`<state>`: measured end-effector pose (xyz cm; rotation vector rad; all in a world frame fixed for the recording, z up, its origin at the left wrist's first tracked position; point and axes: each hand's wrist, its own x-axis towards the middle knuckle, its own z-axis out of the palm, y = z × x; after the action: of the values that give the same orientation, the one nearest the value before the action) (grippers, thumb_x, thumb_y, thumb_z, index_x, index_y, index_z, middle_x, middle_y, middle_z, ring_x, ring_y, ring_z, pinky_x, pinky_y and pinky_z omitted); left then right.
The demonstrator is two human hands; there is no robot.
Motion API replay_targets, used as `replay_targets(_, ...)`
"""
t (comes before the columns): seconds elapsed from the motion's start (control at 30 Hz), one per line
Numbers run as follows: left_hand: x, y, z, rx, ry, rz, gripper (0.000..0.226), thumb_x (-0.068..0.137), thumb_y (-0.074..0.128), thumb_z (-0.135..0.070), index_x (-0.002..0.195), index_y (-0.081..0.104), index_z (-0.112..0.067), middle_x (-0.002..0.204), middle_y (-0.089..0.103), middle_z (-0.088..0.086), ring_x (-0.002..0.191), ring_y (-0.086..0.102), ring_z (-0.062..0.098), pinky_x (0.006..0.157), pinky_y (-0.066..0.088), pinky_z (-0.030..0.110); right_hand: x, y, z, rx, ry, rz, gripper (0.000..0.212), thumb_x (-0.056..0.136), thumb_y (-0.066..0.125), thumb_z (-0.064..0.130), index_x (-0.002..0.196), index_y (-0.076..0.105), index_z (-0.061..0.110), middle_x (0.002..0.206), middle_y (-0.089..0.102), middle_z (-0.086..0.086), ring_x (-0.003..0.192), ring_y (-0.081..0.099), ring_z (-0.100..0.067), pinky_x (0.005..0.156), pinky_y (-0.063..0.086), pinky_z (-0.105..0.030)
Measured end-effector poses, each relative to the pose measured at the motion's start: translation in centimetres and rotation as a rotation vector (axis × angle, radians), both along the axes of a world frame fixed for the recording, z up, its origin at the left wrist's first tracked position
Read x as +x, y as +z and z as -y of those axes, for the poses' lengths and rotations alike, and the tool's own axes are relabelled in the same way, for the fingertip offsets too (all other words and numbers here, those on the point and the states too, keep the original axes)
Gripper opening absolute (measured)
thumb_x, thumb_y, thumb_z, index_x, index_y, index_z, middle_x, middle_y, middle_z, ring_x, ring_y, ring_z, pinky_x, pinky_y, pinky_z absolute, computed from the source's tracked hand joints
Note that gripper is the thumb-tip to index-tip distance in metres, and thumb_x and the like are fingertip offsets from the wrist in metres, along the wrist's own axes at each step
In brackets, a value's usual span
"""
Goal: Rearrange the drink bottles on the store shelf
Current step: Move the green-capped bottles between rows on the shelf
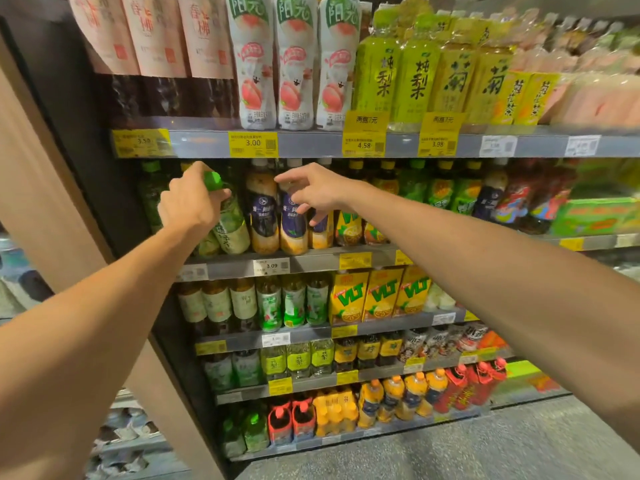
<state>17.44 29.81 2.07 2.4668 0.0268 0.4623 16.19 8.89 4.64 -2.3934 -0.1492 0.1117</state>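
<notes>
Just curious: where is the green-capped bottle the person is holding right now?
The green-capped bottle is tilted in the left hand, at the left end of the second shelf down, beside the dark-blue-labelled bottles.

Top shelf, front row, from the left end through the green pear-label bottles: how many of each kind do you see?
Pink-label bottles: 3
White peach bottles: 3
Green pear-label bottles: 2
Total: 8

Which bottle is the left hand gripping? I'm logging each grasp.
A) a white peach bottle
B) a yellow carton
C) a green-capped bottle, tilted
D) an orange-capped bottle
C: the left hand wraps the neck of the green-capped bottle, which leans on the second shelf.
</notes>
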Motion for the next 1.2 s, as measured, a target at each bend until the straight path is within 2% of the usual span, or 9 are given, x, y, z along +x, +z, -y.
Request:
replay_targets(0.17,-0.9,0.9,0.3,0.056,-0.016,0.018,0.048,0.099,0.064,-0.037,0.138,0.053,-0.013,0.135,0.061,0.028,0.124,0.054,0.052,0.1,0.044,0.053,-0.8,1.9,1.8,-0.028,0.001,-0.011,0.068,0.098,0.036,-0.016,0.148,0.049,0.028,0.155,0.045,-0.009,0.122,0.061,-0.031,0.06,0.058,-0.029)
replay_targets(0.4,-1.8,3.0,2.3,0.189,-0.137,0.112,0.056,0.094,0.065,-0.051,0.134,0.058,-0.013,0.129,0.066,0.026,0.118,0.061,0.051,0.092,0.048,0.051,-2.6,3.1,2.7,0.035,0.064,-0.035,0.054,0.1,0.058,0.008,0.15,0.046,0.024,0.148,0.052,-0.008,0.118,0.064,-0.027,0.087,0.06,-0.042)
replay_targets(0.5,-2.2,3.9,4.2,0.166,-0.222,0.188,0.052,0.087,0.067,-0.058,0.111,0.068,-0.013,0.109,0.074,0.023,0.103,0.067,0.047,0.08,0.051,0.047,-3.2,2.4,2.0,0.04,0.048,-0.032,0.075,0.089,0.075,0.009,0.153,0.04,0.027,0.146,0.052,-0.007,0.11,0.067,-0.024,0.074,0.064,-0.038)
replay_targets(0.6,-3.3,4.1,7.0,0.166,-0.273,0.239,0.06,0.079,0.065,-0.072,0.081,0.072,-0.013,0.083,0.073,0.019,0.085,0.069,0.043,0.068,0.05,0.041,-3.2,-0.9,0.6,0.097,-0.111,0.069,0.077,0.082,0.075,0.001,0.146,0.041,0.028,0.121,0.058,0.0,0.084,0.065,-0.015,0.053,0.056,-0.022)
replay_targets(0.67,-4.0,3.9,8.6,0.161,-0.298,0.227,0.064,0.076,0.063,-0.078,0.066,0.068,-0.014,0.071,0.068,0.016,0.075,0.067,0.039,0.063,0.048,0.037,-3.6,-3.8,0.6,0.21,-0.262,0.113,0.079,0.072,0.084,0.012,0.136,0.044,0.032,0.115,0.064,0.002,0.094,0.066,-0.018,0.076,0.061,-0.03)
replay_targets(0.77,-4.8,2.9,10.2,0.196,-0.388,0.196,0.067,0.075,0.064,-0.079,0.087,0.078,-0.014,0.082,0.074,0.018,0.081,0.07,0.039,0.067,0.05,0.038,-5.1,-6.3,2.1,0.183,-0.399,0.132,0.079,0.064,0.086,0.032,0.132,0.045,0.035,0.118,0.066,-0.001,0.11,0.064,-0.027,0.093,0.055,-0.049)
replay_targets(0.87,-5.6,2.3,12.3,0.165,-0.504,0.11,0.065,0.082,0.059,-0.076,0.105,0.079,-0.019,0.096,0.077,0.015,0.099,0.071,0.041,0.08,0.054,0.044,-7.9,-7.0,4.0,0.154,-0.444,0.107,0.095,0.061,0.086,0.054,0.139,0.042,0.024,0.122,0.062,-0.005,0.114,0.06,-0.029,0.093,0.053,-0.05)
replay_targets(1.0,-5.4,2.2,14.5,-0.055,-0.506,0.004,0.068,0.089,0.04,-0.078,0.101,0.078,-0.022,0.106,0.078,0.013,0.111,0.067,0.04,0.094,0.051,0.048,-10.7,-7.6,6.6,0.213,-0.406,0.116,0.07,0.07,0.086,0.04,0.129,0.051,0.025,0.118,0.066,0.001,0.107,0.063,-0.021,0.095,0.055,-0.045)
replay_targets(1.2,-5.1,-1.9,17.8,-0.054,-0.344,-0.281,0.036,0.098,0.054,-0.036,0.103,0.073,-0.005,0.117,0.071,0.029,0.117,0.064,0.044,0.09,0.049,0.04,-13.9,-8.8,11.4,0.148,-0.315,0.054,0.096,0.049,0.081,0.063,0.135,0.048,0.036,0.126,0.064,0.01,0.114,0.063,-0.018,0.097,0.053,-0.045)
